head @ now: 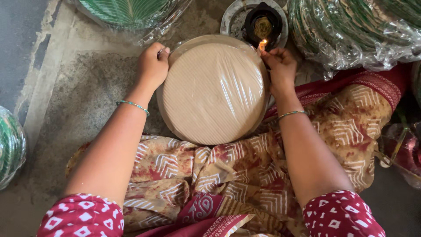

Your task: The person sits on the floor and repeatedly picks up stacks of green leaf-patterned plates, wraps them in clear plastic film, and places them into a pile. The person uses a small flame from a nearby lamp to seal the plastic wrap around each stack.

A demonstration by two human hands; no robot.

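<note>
Stack: a round stack of tan paper plates wrapped in clear plastic film [214, 90] is held tilted over the person's lap, its ribbed underside facing the camera, between the two hands.
Left hand: the left hand [152, 66] curls over the stack's upper left rim, fingers closed around the edge of the film.
Right hand: the right hand [280, 66] sits at the stack's upper right rim, fingertips pressed together in a pinch on the film there.
Flame: a small orange flame [262, 44] burns just at the right hand's fingertips, touching the film's edge.
Lamp: a small black oil lamp [263, 24] stands in a round grey metal dish [232, 17] on the floor, just beyond the stack.
Wrists: a thin green bangle [133, 105] circles each wrist.
Lap: patterned tan and red cloth [245, 171] covers the knees beneath the stack.
Surroundings: wrapped bundles of green leaf-print plates [351, 30] lie at the upper right, another [127, 11] at the upper left, and one [9, 145] at the left edge, all on the grey concrete floor [70, 96].
</note>
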